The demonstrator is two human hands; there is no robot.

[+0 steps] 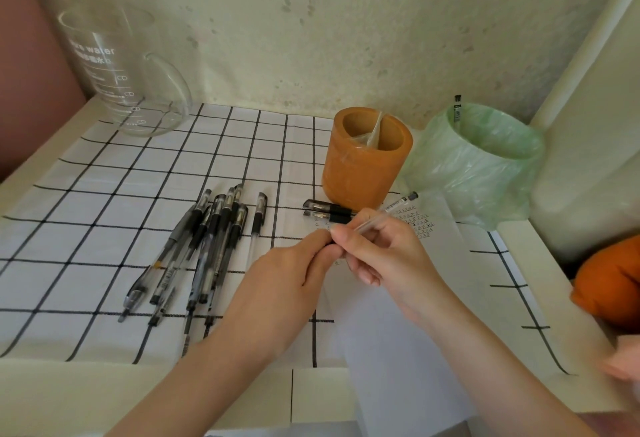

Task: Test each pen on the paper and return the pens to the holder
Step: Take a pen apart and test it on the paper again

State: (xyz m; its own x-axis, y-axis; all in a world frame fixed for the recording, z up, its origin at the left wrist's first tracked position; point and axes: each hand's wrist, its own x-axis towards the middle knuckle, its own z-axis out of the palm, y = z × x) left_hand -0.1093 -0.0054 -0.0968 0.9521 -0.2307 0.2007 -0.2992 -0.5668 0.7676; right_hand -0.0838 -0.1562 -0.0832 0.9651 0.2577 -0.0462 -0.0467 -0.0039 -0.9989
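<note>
Left hand (287, 273) pinches, seemingly, the cap end of a clear pen (372, 223) gripped by the right hand (384, 256) over the scribbled paper (398, 332). We judge testing underway: pen pile (201, 246) waits at left; far holder (363, 173) contains no pens.

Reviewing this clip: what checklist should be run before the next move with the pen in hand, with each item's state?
1. Pen secured: the pen is pinched between the left hand and the right hand. ok.
2. Tip uncapped: that end is hidden inside the hands. cannot tell.
3. Paper ready: the paper lies under the hands, bare below the test marks. ok.
4. Holder ready: the holder stands upright, mouth open. ok.
5. Other pens returned: the pile of pens lies on the cloth. not ok.
</note>
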